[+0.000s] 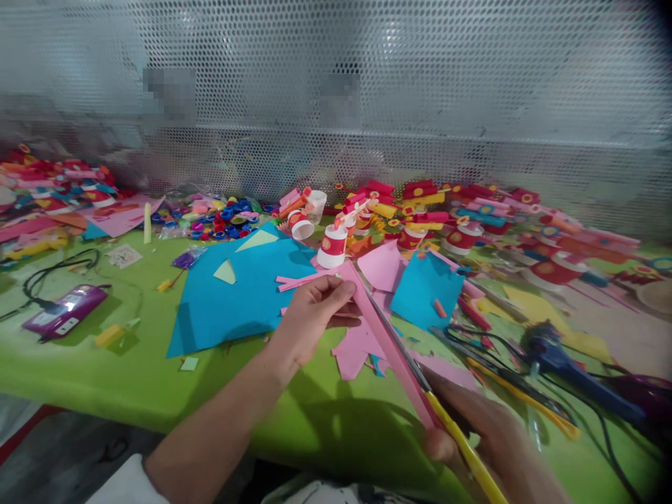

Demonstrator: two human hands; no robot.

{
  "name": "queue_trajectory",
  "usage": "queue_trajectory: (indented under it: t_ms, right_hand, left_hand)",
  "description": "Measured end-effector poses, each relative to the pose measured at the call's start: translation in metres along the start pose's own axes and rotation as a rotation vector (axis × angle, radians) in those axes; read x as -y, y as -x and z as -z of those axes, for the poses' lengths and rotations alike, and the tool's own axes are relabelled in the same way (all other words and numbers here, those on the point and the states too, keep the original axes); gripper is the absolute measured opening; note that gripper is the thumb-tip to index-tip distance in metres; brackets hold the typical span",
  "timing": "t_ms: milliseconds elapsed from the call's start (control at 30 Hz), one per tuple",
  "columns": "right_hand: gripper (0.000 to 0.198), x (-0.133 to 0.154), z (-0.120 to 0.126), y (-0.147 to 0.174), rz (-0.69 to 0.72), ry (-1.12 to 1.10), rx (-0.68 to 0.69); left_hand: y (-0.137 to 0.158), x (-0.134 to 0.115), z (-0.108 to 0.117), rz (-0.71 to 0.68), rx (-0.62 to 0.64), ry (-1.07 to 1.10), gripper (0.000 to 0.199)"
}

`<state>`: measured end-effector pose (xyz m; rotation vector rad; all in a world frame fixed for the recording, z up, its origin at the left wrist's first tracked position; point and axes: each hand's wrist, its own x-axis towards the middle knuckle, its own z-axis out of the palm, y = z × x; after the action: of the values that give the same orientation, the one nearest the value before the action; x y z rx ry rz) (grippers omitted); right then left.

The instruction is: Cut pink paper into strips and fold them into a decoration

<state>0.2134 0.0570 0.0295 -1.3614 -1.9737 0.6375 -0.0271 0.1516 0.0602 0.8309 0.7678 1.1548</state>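
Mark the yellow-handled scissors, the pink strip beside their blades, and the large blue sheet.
Yellow-handled scissors [445,416]: head view, on handle.
Pink strip [387,348]: head view, middle stretch.
Large blue sheet [241,304]: head view, bare middle.

I couldn't make out the right hand clearly: it was blurred, right of the big blue sheet and nearer than it, and the yellow-handled scissors it gripped ran off the bottom of my view. Just at the sheet's right, the left hand had some fingers hidden behind the pink strip. The emblem on the red-and-white cup, past the sheet's right side, was too small to read. Far left of the sheet, paper models were blurred, the outermost cut off by the edge.
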Motion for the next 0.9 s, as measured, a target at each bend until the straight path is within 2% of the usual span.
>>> queue_trajectory:
  t_ms: [367, 567, 700, 900]
  right_hand:
    - [0.075, -0.0011, -0.0004, 0.0013, -0.007, 0.031, -0.036]
    - [0.076, 0.0020, 0.0032, -0.0051, 0.059, 0.127, -0.056]
    - [0.071, -0.0028, 0.0042, -0.0057, 0.103, 0.159, -0.030]
    - [0.068, -0.0060, 0.0042, -0.0040, 0.093, 0.125, 0.022]
  left_hand:
    - [0.0005, -0.0007, -0.0012, 0.004, -0.008, -0.001, 0.031]
    - [0.0014, -0.0019, -0.0031, 0.019, 0.012, 0.015, 0.032]
    - [0.0013, -0.0003, -0.0030, 0.009, 0.010, 0.022, 0.032]
    - [0.0010, 0.0005, -0.0026, 0.012, 0.005, 0.026, 0.032]
